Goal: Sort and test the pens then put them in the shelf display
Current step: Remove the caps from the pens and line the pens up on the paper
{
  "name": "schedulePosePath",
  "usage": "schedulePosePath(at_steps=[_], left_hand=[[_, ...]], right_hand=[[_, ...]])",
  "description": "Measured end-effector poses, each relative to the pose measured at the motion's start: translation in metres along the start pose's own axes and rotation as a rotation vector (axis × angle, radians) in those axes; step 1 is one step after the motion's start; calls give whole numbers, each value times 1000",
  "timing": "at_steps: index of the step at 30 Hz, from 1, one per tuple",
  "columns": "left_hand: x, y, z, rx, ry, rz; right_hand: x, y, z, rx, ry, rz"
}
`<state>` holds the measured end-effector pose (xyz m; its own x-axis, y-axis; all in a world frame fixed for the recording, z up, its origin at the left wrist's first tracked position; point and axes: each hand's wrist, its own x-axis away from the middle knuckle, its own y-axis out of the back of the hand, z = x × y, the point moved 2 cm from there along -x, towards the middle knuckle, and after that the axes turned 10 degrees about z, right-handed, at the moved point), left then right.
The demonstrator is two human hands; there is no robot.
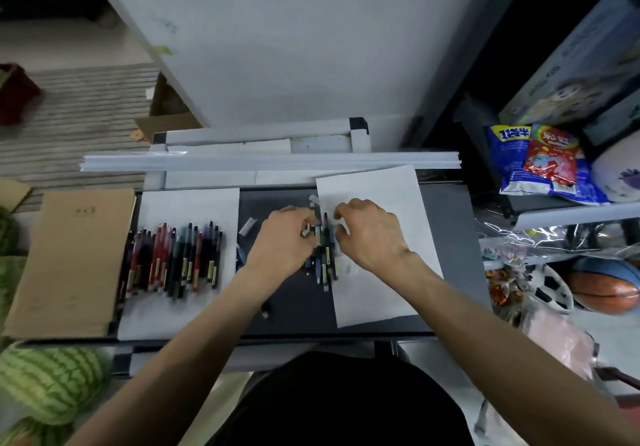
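A row of several red, black and coloured pens (173,258) lies on a white paper sheet (188,203) at the left of the dark table (446,237). A smaller cluster of dark pens (323,262) lies at the left edge of a second white sheet (381,182). My left hand (282,241) has its fingers curled on the top of that cluster and pinches a pen end. My right hand (367,234) hovers over the same cluster with fingers curled; whether it holds a pen is hidden. A small clear pen cap (247,226) lies between the sheets.
A brown cardboard box (69,258) sits at the table's left end. White strips (270,161) lie along the back edge. Snack bags (540,165) and balls (602,289) fill shelves on the right. Watermelon-patterned cushions (48,379) sit at the lower left.
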<state>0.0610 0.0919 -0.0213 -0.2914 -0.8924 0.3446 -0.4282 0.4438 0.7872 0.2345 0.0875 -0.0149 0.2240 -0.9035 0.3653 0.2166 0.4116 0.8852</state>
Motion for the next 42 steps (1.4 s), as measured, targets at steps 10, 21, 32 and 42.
schedulePosePath(at_steps=[10, 21, 32, 42], left_hand=[[14, 39, 98, -45, 241, 3], [-7, 32, 105, -97, 153, 88], [-2, 13, 37, 1, -31, 88], [-23, -36, -53, 34, -136, 156]], right_hand=[[-37, -18, 90, 129, 145, 84], [-17, -28, 57, 105, -48, 152], [6, -18, 17, -82, -159, -54], [34, -12, -40, -109, -229, -63]])
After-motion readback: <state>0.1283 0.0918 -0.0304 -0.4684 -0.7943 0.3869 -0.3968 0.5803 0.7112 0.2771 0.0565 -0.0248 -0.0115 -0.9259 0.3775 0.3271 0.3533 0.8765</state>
